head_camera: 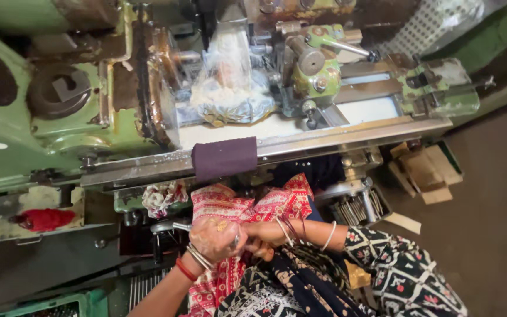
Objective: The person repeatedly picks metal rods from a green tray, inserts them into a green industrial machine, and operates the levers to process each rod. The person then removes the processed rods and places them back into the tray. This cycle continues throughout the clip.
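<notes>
While the camera looks down from the head, both hands meet low in the picture, in front of a green metalworking machine [42,111]. The left hand [215,238], with bangles at the wrist, is curled shut around a small metal piece [237,239] that just shows between its fingers; what the piece is cannot be told. The right hand [262,235] is pressed against the left, its fingers tucked behind, so whether it grips anything cannot be told. Both hover over a red patterned cloth [236,208] lying on the lap.

Just left of the hands a metal lever [168,226] sticks out from the machine. Above, a purple cloth [224,157] hangs over the machine's bed rail, and a clear plastic bag [230,76] covers the middle part. Metal rods [353,208] sit in a tray to the right.

Loose cloth and dangling bangles so near the machine look risky: they could snag on the lever or moving parts. The small piece could also slip and drop into the cloth folds.
</notes>
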Motion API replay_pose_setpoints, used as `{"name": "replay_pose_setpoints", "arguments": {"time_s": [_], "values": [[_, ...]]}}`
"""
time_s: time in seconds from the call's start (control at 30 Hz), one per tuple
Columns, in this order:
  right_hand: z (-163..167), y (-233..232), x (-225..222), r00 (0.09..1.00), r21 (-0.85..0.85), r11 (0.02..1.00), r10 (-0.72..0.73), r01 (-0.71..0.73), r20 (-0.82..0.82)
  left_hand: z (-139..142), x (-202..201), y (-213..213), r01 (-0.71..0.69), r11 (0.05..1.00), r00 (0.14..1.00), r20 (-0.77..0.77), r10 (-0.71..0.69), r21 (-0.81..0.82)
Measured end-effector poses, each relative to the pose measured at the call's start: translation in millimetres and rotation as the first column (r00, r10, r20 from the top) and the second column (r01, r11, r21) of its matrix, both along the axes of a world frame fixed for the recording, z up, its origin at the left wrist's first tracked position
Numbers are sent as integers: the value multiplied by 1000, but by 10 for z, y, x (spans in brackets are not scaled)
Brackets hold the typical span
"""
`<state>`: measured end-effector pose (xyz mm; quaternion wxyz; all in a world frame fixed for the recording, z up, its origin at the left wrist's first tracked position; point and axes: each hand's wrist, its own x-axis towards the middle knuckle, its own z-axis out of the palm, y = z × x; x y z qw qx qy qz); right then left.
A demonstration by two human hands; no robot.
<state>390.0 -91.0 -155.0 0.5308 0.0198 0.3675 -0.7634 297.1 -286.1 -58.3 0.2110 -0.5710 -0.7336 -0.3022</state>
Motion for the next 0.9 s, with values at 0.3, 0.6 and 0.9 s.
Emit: {"name": "replay_pose_setpoints", "arguments": {"time_s": [0.3,0.6,0.9], "values": [[-187,9,55,600,159,612,-791,774,121,-172,-273,-388,-475,880,861,208,464,6],[148,457,171,554,215,524,-824,824,-120,-800,-276,-1145,-784,617,580,432,690,67],[163,102,82,643,110,637,-731,763,-228,-537,-309,-915,-715,698,664,354,659,41]]}}
